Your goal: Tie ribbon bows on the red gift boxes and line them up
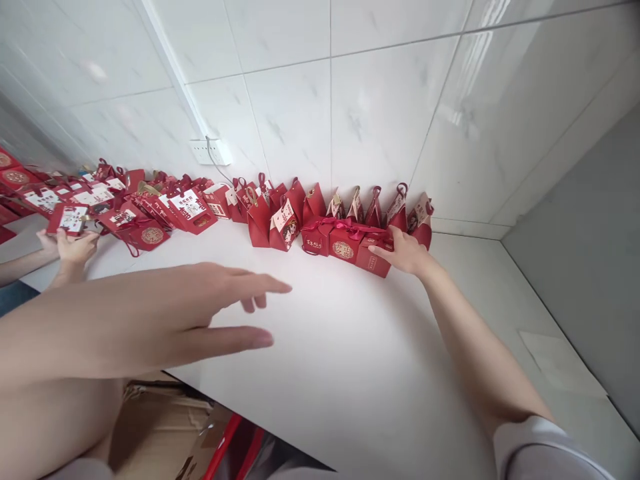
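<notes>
My right hand (407, 252) is at the right end of a front row of red gift boxes (345, 248). Its thumb lies along the front of the end gift box (375, 262) and its fingers reach over the top, gripping it. Pink ribbon (345, 227) runs across the tops of these boxes. Behind them, against the wall, stand several peaked red boxes with loop handles (397, 212). Over the table, apart from any box, my left hand (220, 307) hangs with thumb and fingers spread and nothing in it.
Another person's hands (75, 250) hold a small red box (70, 219) at the left, beside many piled red boxes (190, 210). A wall socket strip (210, 152) with a cable sits above the white table (320, 347). Below its front edge is an open cardboard carton (150, 427).
</notes>
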Action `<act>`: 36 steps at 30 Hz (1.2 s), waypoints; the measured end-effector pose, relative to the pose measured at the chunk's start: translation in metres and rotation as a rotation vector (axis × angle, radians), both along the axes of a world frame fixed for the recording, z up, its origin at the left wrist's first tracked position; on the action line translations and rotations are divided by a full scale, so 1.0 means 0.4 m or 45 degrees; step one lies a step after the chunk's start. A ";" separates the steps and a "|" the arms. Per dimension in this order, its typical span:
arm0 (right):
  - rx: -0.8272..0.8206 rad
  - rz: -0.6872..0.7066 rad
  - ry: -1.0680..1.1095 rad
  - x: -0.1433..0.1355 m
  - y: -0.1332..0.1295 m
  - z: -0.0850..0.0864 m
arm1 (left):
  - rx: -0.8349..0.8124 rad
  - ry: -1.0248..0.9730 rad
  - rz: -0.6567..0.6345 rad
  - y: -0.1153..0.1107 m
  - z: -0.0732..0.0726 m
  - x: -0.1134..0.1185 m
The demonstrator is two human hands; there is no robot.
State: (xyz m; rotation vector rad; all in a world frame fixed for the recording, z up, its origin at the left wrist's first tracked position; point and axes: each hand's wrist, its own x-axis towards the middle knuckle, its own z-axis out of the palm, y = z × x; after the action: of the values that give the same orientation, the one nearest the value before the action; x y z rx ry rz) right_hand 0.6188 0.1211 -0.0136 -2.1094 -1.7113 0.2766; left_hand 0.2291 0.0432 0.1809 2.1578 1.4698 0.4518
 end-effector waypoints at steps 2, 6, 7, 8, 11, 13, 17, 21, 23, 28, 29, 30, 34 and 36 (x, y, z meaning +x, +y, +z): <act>-0.041 -0.014 0.048 0.018 -0.020 0.026 | -0.148 0.227 -0.270 -0.011 0.033 0.089; 0.109 -0.031 0.157 0.047 -0.087 0.098 | -0.173 0.187 -0.486 0.033 0.014 0.182; 0.129 -0.011 0.155 0.050 -0.101 0.111 | -0.199 0.134 -0.531 0.057 -0.016 0.193; 0.127 0.008 0.143 0.051 -0.112 0.119 | -0.243 0.088 -0.586 0.084 -0.054 0.202; 0.030 0.096 0.104 0.043 -0.127 0.114 | -0.256 -0.062 -0.550 0.162 -0.206 0.228; -0.065 0.185 0.117 0.032 -0.125 0.096 | -0.248 -0.110 -0.479 0.198 -0.312 0.245; -0.266 0.332 0.315 0.009 -0.129 0.080 | -0.259 -0.381 -0.363 0.214 -0.460 0.257; -0.385 0.614 0.621 -0.026 -0.156 0.103 | -0.205 -0.496 -0.316 0.193 -0.509 0.245; -0.336 0.659 0.585 -0.046 -0.165 0.107 | -0.235 -0.489 -0.355 0.187 -0.512 0.241; -0.258 0.468 0.300 -0.073 -0.152 0.070 | -0.285 -0.507 -0.404 0.188 -0.521 0.248; -0.251 0.459 0.268 -0.075 -0.149 0.062 | -0.276 -0.517 -0.401 0.188 -0.524 0.250; -0.250 0.481 0.264 -0.075 -0.147 0.057 | -0.271 -0.529 -0.393 0.187 -0.525 0.251; -0.390 0.723 0.434 -0.081 -0.158 0.064 | -0.326 -0.519 -0.388 0.183 -0.518 0.247; -0.450 0.810 0.488 -0.086 -0.170 0.076 | -0.369 -0.479 -0.435 0.182 -0.507 0.241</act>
State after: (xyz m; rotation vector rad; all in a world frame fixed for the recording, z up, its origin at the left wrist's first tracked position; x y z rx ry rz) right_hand 0.5844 0.0529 0.0170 -1.5022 -2.1403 1.1559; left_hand 0.3253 0.1158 -0.0220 1.9119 0.8822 0.4570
